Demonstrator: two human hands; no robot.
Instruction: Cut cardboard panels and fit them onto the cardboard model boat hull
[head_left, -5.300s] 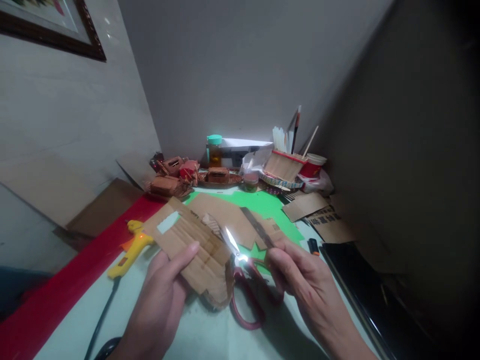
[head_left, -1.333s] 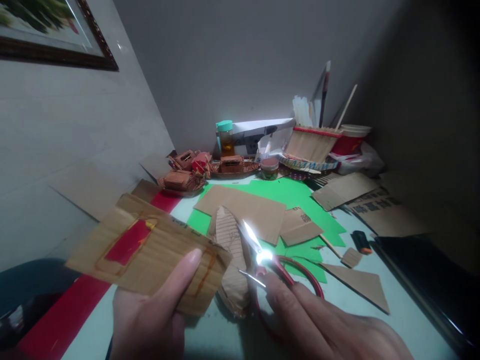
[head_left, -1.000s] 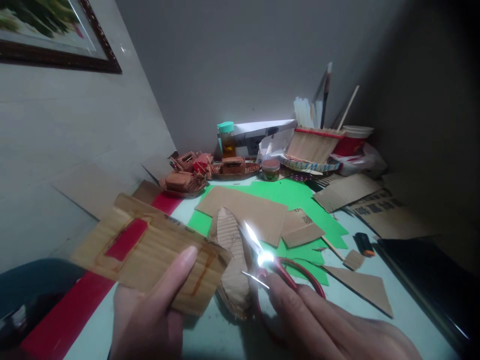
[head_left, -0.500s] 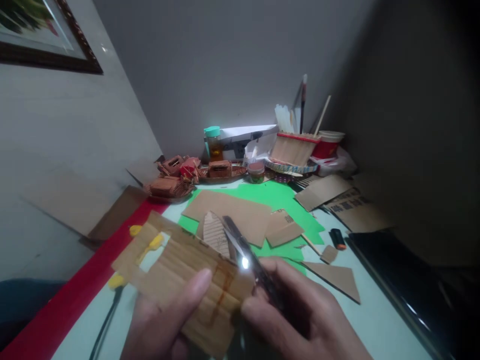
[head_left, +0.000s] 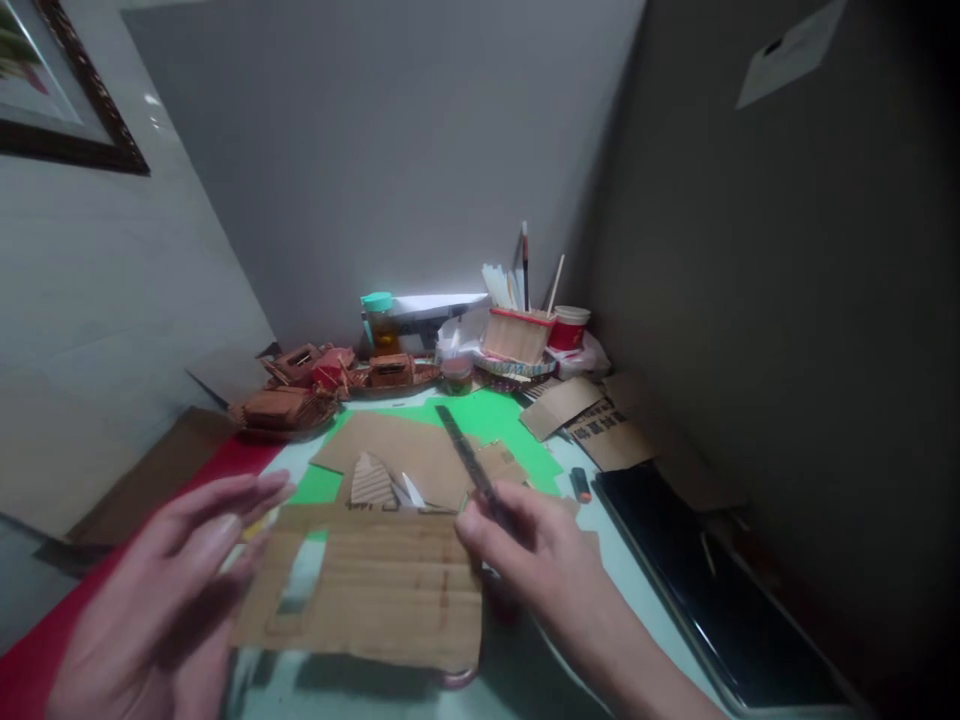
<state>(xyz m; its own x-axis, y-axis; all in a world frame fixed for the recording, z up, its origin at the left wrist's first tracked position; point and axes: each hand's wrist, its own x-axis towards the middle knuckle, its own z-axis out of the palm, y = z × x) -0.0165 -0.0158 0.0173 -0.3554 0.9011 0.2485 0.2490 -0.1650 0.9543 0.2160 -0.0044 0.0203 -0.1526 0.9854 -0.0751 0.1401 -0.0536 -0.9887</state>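
Moved since the earlier frame: my left hand (head_left: 169, 600), its thumb now off the face of the cut-out cardboard panel (head_left: 382, 590); the panel, turned from a slant to nearly level; the dark narrow blade (head_left: 469, 460), now raised clear of the panel's face, tip pointing away from me.

Item, left hand: open, fingers loosely curved, at the panel's left edge; contact, cannot tell.

Item, right hand (head_left: 517, 530): thumb and fingers pinching the blade, at the panel's upper right corner; whether it also grips the panel, cannot tell.

Item, panel: brown, before me over the pale table (head_left: 337, 700), one rectangular opening at its left, a brown-stained outline at its right.

Item, scissors (head_left: 412, 491): mostly hidden by the panel, tip showing beyond it.

Item, pointed corrugated piece (head_left: 373, 480): left of the scissors tip.

Item, green sheet (head_left: 495, 415): under a larger cardboard sheet (head_left: 405, 445).

Item, model boats (head_left: 281, 408): reddish-brown, at the back left
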